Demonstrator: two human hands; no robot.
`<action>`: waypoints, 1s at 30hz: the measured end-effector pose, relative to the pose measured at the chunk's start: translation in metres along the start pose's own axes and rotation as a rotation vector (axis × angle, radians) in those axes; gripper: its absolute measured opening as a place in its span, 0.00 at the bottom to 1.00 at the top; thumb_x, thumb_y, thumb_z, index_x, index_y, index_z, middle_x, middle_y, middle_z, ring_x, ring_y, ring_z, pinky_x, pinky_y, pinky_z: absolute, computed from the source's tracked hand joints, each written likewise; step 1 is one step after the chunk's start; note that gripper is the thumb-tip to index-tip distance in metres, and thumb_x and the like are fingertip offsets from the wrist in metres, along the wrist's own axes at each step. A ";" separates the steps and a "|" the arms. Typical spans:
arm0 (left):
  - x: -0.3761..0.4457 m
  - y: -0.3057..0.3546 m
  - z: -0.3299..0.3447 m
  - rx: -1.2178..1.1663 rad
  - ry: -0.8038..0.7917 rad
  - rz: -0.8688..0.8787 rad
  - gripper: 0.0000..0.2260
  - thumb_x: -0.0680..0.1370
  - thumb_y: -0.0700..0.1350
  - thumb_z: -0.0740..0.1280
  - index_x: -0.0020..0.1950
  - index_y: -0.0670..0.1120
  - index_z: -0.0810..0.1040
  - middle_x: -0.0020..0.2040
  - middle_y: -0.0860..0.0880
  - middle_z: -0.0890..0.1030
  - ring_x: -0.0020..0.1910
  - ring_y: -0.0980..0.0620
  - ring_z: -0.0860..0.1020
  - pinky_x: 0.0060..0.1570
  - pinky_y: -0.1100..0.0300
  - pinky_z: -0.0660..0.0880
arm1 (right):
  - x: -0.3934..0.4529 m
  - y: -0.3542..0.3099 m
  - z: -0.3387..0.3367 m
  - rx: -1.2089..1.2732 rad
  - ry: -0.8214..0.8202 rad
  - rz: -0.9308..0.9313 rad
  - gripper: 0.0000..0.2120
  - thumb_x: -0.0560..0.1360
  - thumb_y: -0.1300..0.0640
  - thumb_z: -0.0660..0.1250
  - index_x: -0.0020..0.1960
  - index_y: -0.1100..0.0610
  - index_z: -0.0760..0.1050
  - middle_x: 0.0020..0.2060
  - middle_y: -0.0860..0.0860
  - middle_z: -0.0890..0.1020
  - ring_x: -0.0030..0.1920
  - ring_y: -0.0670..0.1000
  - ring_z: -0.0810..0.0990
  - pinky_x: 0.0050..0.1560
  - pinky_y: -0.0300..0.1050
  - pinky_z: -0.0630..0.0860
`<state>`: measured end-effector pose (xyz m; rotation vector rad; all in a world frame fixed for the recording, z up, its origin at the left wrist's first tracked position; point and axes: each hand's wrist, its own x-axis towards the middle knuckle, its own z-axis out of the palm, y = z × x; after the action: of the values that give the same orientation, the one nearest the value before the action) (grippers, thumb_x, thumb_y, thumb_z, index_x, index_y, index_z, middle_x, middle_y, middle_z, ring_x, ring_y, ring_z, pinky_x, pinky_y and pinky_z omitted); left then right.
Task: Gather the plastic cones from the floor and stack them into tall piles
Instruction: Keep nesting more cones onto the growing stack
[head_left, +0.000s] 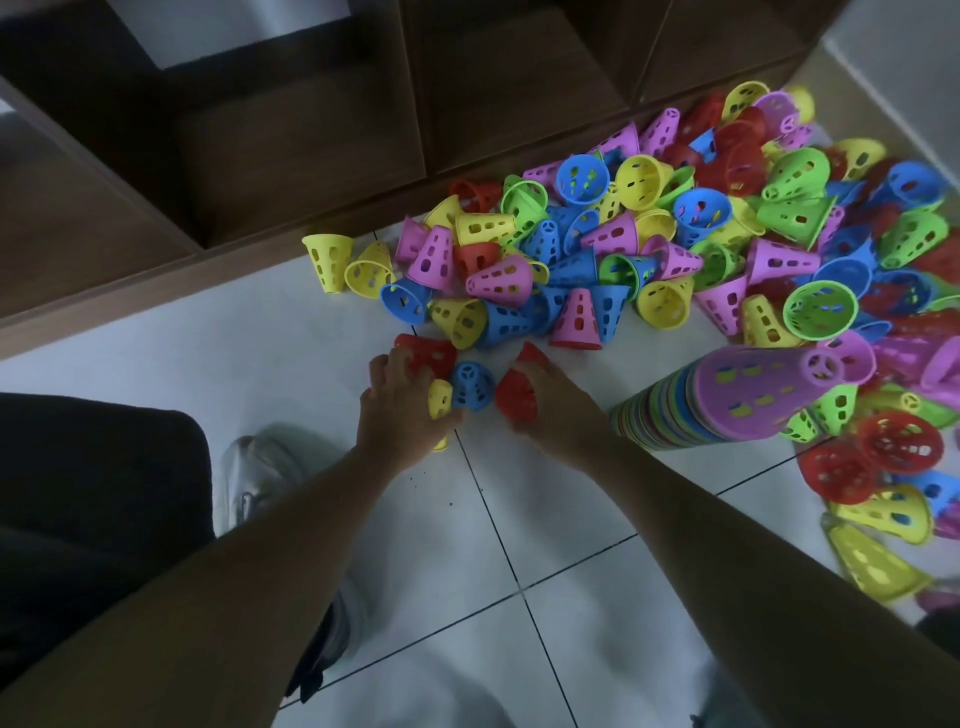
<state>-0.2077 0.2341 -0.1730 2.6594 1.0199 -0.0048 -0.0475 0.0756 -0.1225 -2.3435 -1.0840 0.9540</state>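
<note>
A big heap of perforated plastic cones (675, 244) in pink, blue, yellow, green and red covers the white tiled floor at the upper right. My left hand (400, 410) holds a yellow cone (439, 399) under its palm, and its fingertips touch a red cone (434, 356). A small blue cone (471, 385) stands between my hands. My right hand (558, 405) grips a red cone (517, 397). A tall stack of nested cones (691, 410), topped by a pink one (753, 387), rises to the right of my right hand.
A dark wooden shelf unit (291, 130) with open compartments runs along the back, its base (156, 280) meeting the floor. My shoe (254, 478) and dark-clothed knee (93, 519) are at the left. More loose cones (878, 514) lie at the right edge.
</note>
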 end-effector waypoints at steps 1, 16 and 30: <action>-0.004 0.001 0.001 -0.013 0.008 -0.013 0.27 0.68 0.62 0.73 0.59 0.46 0.76 0.62 0.44 0.68 0.61 0.42 0.67 0.41 0.48 0.80 | -0.004 0.001 -0.001 0.007 -0.004 0.006 0.37 0.72 0.55 0.75 0.76 0.51 0.63 0.75 0.54 0.65 0.67 0.57 0.75 0.65 0.52 0.75; -0.003 -0.013 -0.061 -0.149 0.167 0.045 0.20 0.73 0.51 0.76 0.60 0.43 0.79 0.63 0.43 0.69 0.63 0.42 0.68 0.45 0.47 0.82 | -0.060 -0.017 -0.024 0.231 0.145 -0.034 0.30 0.68 0.49 0.76 0.67 0.39 0.68 0.57 0.46 0.76 0.56 0.49 0.80 0.49 0.50 0.84; 0.025 0.059 -0.264 0.087 -0.019 0.465 0.17 0.74 0.56 0.73 0.57 0.50 0.77 0.59 0.51 0.63 0.61 0.50 0.62 0.58 0.50 0.75 | -0.131 -0.110 -0.121 0.396 0.252 -0.218 0.34 0.68 0.54 0.77 0.70 0.42 0.69 0.57 0.45 0.79 0.57 0.46 0.81 0.63 0.49 0.78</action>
<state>-0.1770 0.2809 0.0930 2.9042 0.3839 0.0239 -0.0786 0.0358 0.0805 -1.9177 -0.9284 0.6953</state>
